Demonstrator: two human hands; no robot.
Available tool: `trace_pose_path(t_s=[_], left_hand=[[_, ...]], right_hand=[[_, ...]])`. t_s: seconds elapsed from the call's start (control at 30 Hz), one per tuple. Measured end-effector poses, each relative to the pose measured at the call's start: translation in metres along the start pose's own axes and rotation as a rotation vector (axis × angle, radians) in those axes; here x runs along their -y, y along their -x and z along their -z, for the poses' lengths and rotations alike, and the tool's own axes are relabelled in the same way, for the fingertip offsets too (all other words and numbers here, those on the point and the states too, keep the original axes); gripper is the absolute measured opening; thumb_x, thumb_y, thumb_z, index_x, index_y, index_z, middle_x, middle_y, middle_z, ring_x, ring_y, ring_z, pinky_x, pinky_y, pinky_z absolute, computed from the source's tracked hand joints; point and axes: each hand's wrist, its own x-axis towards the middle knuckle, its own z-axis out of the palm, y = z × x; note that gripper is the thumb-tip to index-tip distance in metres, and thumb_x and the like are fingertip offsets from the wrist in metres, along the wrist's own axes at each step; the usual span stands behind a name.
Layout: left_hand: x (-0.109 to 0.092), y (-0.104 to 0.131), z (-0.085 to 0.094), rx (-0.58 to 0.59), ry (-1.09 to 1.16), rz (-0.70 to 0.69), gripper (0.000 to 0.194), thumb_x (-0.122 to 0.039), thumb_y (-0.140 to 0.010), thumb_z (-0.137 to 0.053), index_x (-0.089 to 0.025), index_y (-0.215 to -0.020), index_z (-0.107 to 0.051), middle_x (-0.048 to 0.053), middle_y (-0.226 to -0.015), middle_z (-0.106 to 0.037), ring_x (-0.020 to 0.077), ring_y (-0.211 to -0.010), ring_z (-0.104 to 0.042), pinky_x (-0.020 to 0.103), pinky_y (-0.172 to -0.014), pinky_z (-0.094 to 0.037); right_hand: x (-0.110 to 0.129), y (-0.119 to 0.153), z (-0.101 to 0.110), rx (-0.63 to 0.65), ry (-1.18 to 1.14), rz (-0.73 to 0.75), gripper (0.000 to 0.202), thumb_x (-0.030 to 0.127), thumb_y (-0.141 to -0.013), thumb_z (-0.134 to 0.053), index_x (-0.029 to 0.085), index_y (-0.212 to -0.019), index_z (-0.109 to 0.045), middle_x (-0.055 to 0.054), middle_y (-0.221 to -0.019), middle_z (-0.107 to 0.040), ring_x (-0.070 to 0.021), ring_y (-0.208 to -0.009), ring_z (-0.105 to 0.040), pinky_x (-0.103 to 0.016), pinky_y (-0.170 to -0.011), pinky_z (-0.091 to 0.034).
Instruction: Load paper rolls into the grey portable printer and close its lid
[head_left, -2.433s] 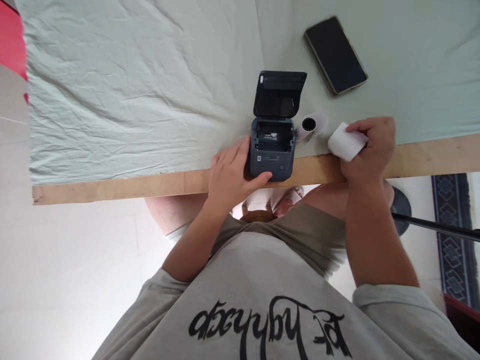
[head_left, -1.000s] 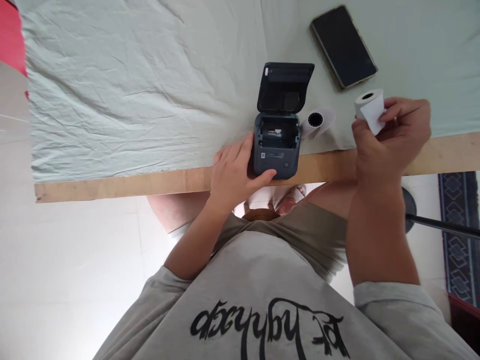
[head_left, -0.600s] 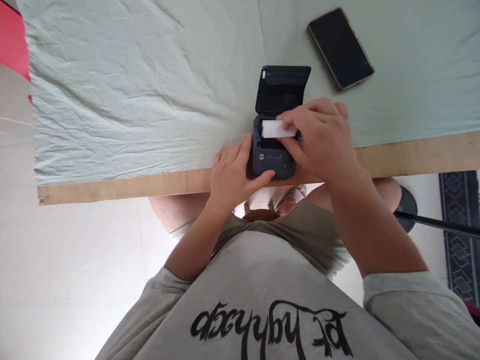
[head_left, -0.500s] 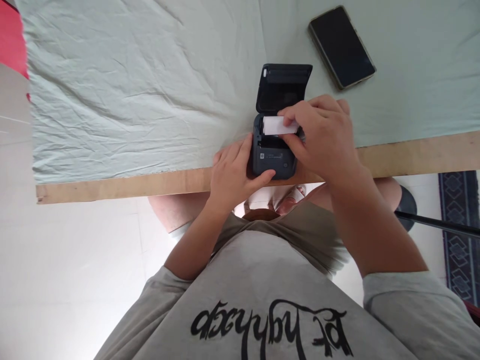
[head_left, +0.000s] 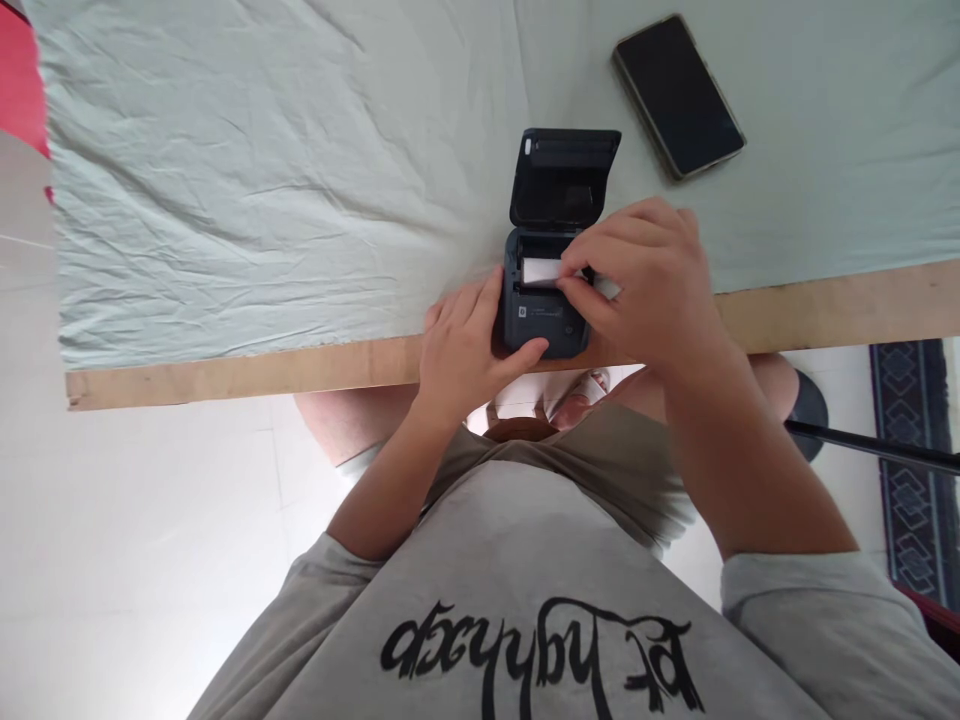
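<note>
A small dark portable label printer lies at the table's front edge with its lid tipped up and back. My left hand steadies it, the fingers along its left side and the thumb by its near edge. A white paper roll sits low in the printer's compartment. Its right end is covered by my right hand, whose thumb and index finger pinch the paper there.
A dark phone in a case lies behind and to the right of the printer. A pale green cloth covers the table, with a bare wooden strip along the front edge. My legs are below it.
The paper roll has gone down and slightly toward me into the printer's compartment, with my right hand's fingertips following it. My left hand stays in place on the printer.
</note>
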Motion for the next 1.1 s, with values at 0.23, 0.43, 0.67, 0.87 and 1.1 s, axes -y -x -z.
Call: trace_pose_path(t_s=[0.23, 0.43, 0.67, 0.87, 1.1], left_hand=[[-0.001, -0.004, 0.005, 0.025, 0.12, 0.057, 0.066, -0.061, -0.096, -0.05, -0.019, -0.146, -0.048, 0.012, -0.14, -0.062, 0.0291, -0.128, -0.057, 0.042, -0.109, -0.038], [-0.006, -0.005, 0.0, -0.038, 0.076, 0.096, 0.058, -0.056, -0.095, -0.056, -0.022, -0.141, -0.051, 0.011, -0.136, -0.064, 0.0303, -0.128, -0.058, 0.043, -0.106, -0.04], [-0.006, -0.001, 0.0, -0.036, 0.033, 0.049, 0.064, -0.058, -0.096, -0.051, -0.018, -0.145, -0.048, 0.013, -0.137, -0.064, 0.033, -0.126, -0.058, 0.044, -0.104, -0.04], [-0.008, -0.001, 0.001, -0.031, 0.02, 0.041, 0.066, -0.056, -0.094, -0.054, -0.016, -0.146, -0.047, 0.014, -0.136, -0.064, 0.0339, -0.125, -0.058, 0.044, -0.103, -0.039], [-0.006, -0.002, 0.001, -0.024, 0.022, 0.039, 0.069, -0.061, -0.093, -0.051, -0.015, -0.145, -0.047, 0.015, -0.133, -0.065, 0.0334, -0.123, -0.059, 0.043, -0.103, -0.04]], right_hand=[[0.006, 0.025, -0.006, -0.168, -0.063, 0.184, 0.016, 0.024, -0.091, -0.062, 0.022, -0.076, -0.067, 0.0, -0.092, -0.076, -0.0204, -0.093, -0.063, -0.037, -0.079, -0.04], [0.013, 0.03, -0.002, -0.036, -0.116, 0.08, 0.016, 0.031, -0.09, -0.062, 0.027, -0.075, -0.068, 0.0, -0.093, -0.073, -0.0218, -0.092, -0.064, -0.04, -0.08, -0.045], [0.0, 0.005, 0.003, -0.256, -0.215, -0.218, 0.034, 0.024, -0.085, -0.06, 0.025, -0.119, -0.057, -0.012, -0.139, -0.058, -0.0168, -0.082, -0.065, -0.034, -0.068, -0.051], [-0.001, -0.021, 0.007, -0.153, -0.22, -0.25, 0.054, 0.02, -0.085, -0.061, 0.034, -0.134, -0.044, -0.007, -0.138, -0.06, -0.0201, -0.089, -0.068, -0.037, -0.079, -0.051], [-0.001, 0.007, -0.002, -0.383, -0.509, -0.323, 0.014, 0.028, -0.087, -0.059, 0.025, -0.101, -0.057, 0.001, -0.079, -0.062, -0.0104, -0.057, -0.047, -0.029, -0.057, -0.04]])
